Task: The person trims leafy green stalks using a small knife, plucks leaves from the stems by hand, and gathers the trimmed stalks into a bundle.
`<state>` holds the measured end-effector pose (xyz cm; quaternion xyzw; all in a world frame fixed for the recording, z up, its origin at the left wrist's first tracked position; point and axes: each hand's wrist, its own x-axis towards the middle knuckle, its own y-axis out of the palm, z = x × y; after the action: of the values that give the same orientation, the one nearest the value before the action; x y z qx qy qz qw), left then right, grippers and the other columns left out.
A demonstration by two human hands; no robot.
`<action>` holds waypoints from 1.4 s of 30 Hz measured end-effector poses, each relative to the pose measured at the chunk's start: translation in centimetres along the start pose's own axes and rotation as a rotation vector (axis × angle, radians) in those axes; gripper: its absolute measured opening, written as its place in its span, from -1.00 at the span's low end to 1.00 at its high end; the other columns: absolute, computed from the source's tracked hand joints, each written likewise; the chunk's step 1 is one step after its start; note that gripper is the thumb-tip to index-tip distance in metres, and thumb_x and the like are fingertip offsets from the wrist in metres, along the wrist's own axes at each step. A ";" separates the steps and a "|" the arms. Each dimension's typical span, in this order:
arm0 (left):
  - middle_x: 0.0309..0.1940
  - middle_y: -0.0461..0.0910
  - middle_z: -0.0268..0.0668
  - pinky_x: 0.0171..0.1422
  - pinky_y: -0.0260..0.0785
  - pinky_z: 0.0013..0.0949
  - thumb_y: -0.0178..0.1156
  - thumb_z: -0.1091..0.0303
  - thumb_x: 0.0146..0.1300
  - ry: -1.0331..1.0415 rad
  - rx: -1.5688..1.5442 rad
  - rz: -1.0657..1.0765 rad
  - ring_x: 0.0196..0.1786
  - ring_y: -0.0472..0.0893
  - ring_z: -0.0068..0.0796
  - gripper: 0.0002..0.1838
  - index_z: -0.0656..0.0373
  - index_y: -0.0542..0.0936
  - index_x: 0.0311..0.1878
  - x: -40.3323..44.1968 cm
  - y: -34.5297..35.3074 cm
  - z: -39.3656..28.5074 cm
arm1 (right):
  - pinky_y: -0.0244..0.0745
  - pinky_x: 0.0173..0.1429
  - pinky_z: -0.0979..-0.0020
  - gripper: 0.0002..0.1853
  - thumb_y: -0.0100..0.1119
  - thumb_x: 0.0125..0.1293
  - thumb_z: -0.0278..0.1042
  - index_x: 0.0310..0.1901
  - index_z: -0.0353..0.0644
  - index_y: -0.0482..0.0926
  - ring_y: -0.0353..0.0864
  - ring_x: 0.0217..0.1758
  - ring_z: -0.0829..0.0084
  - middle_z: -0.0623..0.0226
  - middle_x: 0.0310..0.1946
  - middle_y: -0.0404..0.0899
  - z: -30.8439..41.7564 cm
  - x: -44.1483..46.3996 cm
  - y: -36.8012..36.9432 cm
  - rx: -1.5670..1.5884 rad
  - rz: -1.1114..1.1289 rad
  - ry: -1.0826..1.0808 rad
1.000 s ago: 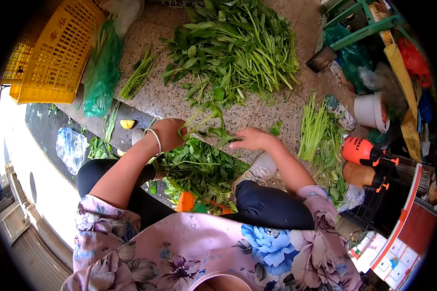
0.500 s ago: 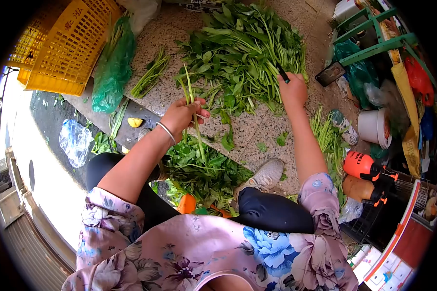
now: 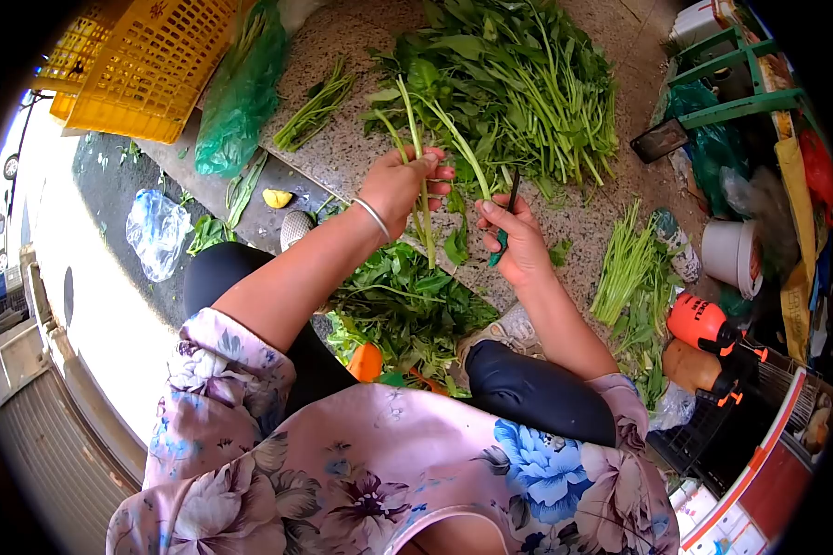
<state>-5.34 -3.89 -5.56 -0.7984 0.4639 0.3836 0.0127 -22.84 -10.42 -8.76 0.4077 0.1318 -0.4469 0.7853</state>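
My left hand (image 3: 403,190), with a bracelet at the wrist, is closed around a few pale green stems (image 3: 415,120) that stand out above and below the fingers. My right hand (image 3: 518,242) holds a small knife (image 3: 501,242) with a dark blade and green handle, and also pinches the lower end of a leafy stem (image 3: 467,153). Beyond both hands lies a large heap of leafy greens (image 3: 528,83) on the speckled stone slab (image 3: 333,171). Below my hands, more greens (image 3: 416,296) are piled between my legs.
At the upper left are a yellow crate (image 3: 162,69) and a green plastic bag (image 3: 241,102). A small bunch (image 3: 315,111) lies beside them. To the right are trimmed stems (image 3: 625,268), a phone (image 3: 660,141), a white bucket (image 3: 731,254) and a red spray bottle (image 3: 699,321).
My right hand reached to the heap, where the knife showed in it, and has come back beside my left hand with a leafy stem. My left hand has kept its stems and appears slightly higher.
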 end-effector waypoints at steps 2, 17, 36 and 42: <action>-0.30 0.56 -0.31 -0.37 0.27 -0.46 0.01 0.28 0.25 0.006 0.010 -0.022 -0.33 0.53 -0.50 -0.82 0.13 0.42 -0.15 -0.2 0.7 0.0 | 0.25 -0.58 0.62 -0.78 0.25 0.04 -0.51 -0.34 -0.11 0.37 0.50 -0.43 0.58 0.37 -0.43 0.48 -0.4 -0.2 0.3 -0.109 0.030 -0.083; -0.37 0.54 -0.39 -0.66 0.07 -0.64 0.15 0.41 0.16 0.020 0.076 0.022 -0.32 0.63 -0.45 -0.80 0.12 0.40 -0.16 0.0 -0.7 0.6 | 0.05 -0.65 0.70 -0.54 -0.03 0.29 -0.12 0.14 -0.18 0.29 0.19 -0.63 0.72 0.45 -0.45 0.37 -0.5 -0.7 0.5 -0.306 0.044 -0.004; -0.44 0.58 -0.33 -0.44 0.31 -0.61 0.26 0.51 0.01 0.028 0.440 0.024 -0.44 0.53 -0.62 -0.79 0.27 0.53 -0.24 -0.7 -1.4 1.9 | 0.01 -0.55 0.68 -0.45 0.05 0.26 -0.21 0.24 -0.19 0.18 0.11 -0.57 0.74 0.59 -0.64 0.19 0.1 -0.1 2.2 -0.323 0.085 -0.206; -0.44 0.57 -0.29 -0.27 0.41 -0.56 0.25 0.56 0.01 0.138 0.552 0.046 -0.40 0.54 -0.59 -0.78 0.36 0.52 -0.23 -0.4 -1.9 2.7 | 0.01 -0.58 0.67 -0.54 0.07 0.25 -0.22 0.15 -0.18 0.33 0.10 -0.59 0.74 0.58 -0.64 0.21 -0.1 0.1 2.2 -0.273 0.077 -0.123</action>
<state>-5.67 -1.47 -7.87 -0.7784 0.5684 0.1877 0.1893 -20.98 -9.78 -7.75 0.2735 0.1272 -0.4185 0.8567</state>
